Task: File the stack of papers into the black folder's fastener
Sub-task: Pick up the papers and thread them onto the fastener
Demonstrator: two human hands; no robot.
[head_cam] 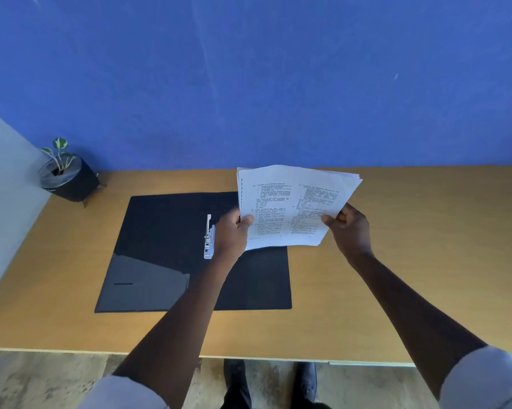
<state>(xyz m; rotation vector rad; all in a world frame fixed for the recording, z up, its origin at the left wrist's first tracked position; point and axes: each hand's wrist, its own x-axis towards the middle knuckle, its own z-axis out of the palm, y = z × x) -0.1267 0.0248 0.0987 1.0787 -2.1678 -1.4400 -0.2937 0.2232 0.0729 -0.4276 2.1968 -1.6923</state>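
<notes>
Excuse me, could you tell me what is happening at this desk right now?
A person stands at a wooden desk, holding a stack of white printed papers in the air with both hands: the left hand grips its lower left edge, the right hand its lower right corner. Below lies an open black folder, flat on the desk, its silver metal fastener exposed near the spine. The papers are not yet on the fastener. A small potted plant sits at the far left corner.

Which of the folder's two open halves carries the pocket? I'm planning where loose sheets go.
The left half of the black folder: a grey corner pocket sits at its near end. The right half shows plain black, partly hidden by the stack of papers.
</notes>
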